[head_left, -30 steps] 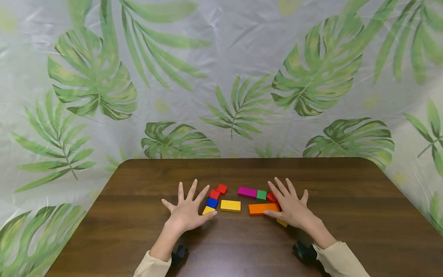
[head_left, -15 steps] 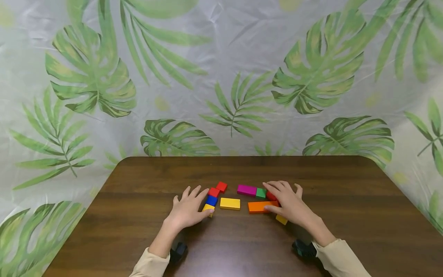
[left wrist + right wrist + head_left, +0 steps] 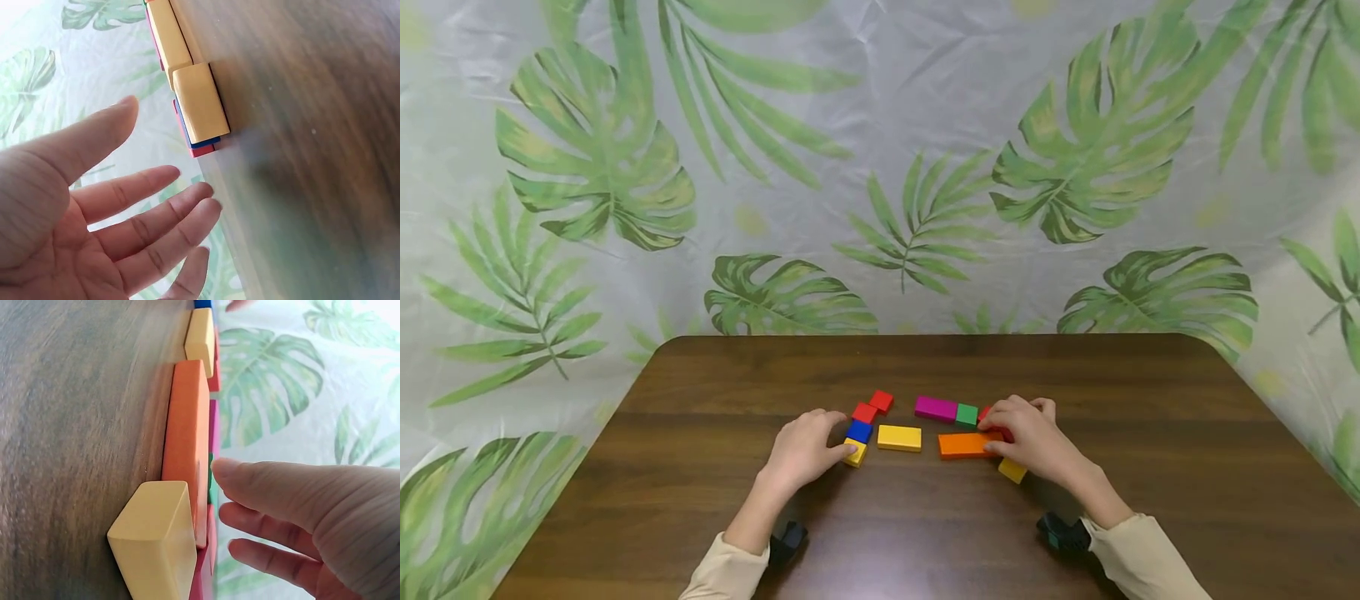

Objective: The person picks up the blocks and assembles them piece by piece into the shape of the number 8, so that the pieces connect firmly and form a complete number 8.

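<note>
My left hand (image 3: 805,447) hovers left of a yellow block (image 3: 854,454), its thumb near that block and its fingers bent loosely. In the left wrist view the left palm (image 3: 50,244) holds nothing and its fingers stand apart from the blocks. My right hand (image 3: 1033,440) is over the right end of an orange block (image 3: 964,446), partly hiding a red block (image 3: 984,413). The right wrist view shows the right thumb (image 3: 269,484) and fingers curved, with nothing between them. Beside the orange block sits another yellow block (image 3: 153,512).
A blue block (image 3: 860,431) and two red blocks, one farther back (image 3: 882,402), run back from the left yellow block. Between the hands lies a long yellow block (image 3: 899,438). Behind it are a magenta block (image 3: 936,408) and a green block (image 3: 967,415). A leaf-print sheet (image 3: 910,167) hangs behind the table (image 3: 880,533).
Both hands have gone from widely spread fingers to loosely bent ones. Their fingertips have drawn in toward the thumbs. The blocks keep their layout.
</note>
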Motion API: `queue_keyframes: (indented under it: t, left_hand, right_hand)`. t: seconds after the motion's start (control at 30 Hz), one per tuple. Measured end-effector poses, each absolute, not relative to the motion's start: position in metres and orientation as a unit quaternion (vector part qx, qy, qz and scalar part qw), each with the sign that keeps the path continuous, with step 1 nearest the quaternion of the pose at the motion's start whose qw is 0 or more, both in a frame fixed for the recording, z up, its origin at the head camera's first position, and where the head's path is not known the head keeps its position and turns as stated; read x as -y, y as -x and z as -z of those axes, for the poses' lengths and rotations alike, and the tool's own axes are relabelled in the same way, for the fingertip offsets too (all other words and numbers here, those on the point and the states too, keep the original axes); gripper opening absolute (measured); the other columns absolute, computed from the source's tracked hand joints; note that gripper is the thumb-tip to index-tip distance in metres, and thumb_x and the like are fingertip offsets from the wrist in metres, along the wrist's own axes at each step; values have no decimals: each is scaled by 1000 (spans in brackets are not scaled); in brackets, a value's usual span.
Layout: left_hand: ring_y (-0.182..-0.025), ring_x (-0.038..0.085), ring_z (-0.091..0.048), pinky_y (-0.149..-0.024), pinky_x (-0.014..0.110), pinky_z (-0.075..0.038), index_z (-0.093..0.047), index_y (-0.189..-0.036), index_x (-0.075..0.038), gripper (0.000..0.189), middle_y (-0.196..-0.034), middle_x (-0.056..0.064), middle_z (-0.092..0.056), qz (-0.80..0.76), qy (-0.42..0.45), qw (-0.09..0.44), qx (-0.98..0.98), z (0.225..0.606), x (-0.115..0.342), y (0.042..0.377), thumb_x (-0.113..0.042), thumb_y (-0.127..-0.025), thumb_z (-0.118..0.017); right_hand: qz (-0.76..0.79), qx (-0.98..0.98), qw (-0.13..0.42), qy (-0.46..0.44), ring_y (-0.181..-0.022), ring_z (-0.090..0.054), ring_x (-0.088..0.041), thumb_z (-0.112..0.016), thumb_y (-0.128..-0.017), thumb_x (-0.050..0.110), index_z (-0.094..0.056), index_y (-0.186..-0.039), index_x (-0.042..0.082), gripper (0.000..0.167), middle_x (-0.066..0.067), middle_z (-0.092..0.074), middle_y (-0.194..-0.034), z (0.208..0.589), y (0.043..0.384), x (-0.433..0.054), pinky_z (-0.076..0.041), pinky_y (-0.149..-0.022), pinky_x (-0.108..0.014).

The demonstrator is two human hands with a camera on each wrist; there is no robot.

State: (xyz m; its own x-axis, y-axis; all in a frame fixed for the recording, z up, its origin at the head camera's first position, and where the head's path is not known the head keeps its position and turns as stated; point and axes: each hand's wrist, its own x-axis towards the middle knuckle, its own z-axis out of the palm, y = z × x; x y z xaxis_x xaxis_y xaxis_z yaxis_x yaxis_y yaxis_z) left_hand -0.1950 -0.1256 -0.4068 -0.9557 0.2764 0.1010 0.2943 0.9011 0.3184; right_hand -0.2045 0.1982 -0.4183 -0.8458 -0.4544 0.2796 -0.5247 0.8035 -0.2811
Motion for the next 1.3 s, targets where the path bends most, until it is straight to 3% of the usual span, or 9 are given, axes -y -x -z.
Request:
queue_keyframes:
  t: [0.13, 0.3, 0.53, 1.03, 1.3]
  left_hand:
    - [-61, 12, -51, -50, 27, -38, -68, -101, -10, 39, -72, -1, -59, 173, 125, 3, 977, 404, 124, 194, -37, -73, -77]
    - [-54, 12, -44, -46, 26, -31, -66, -85, -13, 35, -59, -4, -49, 175, 109, -6, 978, 407, 120, 190, -39, -69, -80]
    - [-54, 13, -44, -47, 26, -30, -61, -73, -13, 35, -60, -4, -49, 156, 96, -7, 983, 413, 115, 187, -41, -67, -81]
    - [-53, 12, -43, -46, 25, -30, -59, -70, -13, 34, -59, -4, -49, 154, 103, 3, 983, 413, 118, 187, -39, -68, -81]
    - [-50, 11, -37, -46, 24, -25, -49, -61, -14, 43, -56, -6, -38, 154, 101, 1, 983, 413, 116, 189, -45, -68, -79]
  right_hand:
    - [-180, 942, 103, -265, -87, -53, -16, -79, -71, 18, -72, -86, 16, 16, 5, -67, -86, 417, 205, -199, -21, -77, -42]
    - [-183, 945, 86, -258, -86, -53, -15, -79, -72, 18, -73, -86, 16, 15, 6, -68, -86, 417, 204, -201, -21, -76, -43]
    - [-181, 950, 72, -244, -87, -53, -15, -79, -71, 21, -73, -86, 17, 16, 8, -67, -86, 422, 205, -204, -20, -76, -41]
    - [-198, 946, 57, -252, -86, -49, -13, -79, -72, 20, -73, -84, 18, 14, 9, -66, -84, 423, 210, -205, -19, -75, -40]
    - [-193, 941, 62, -270, -84, -48, -11, -79, -71, 21, -73, -85, 18, 15, 10, -67, -84, 424, 209, -202, -20, -74, -38]
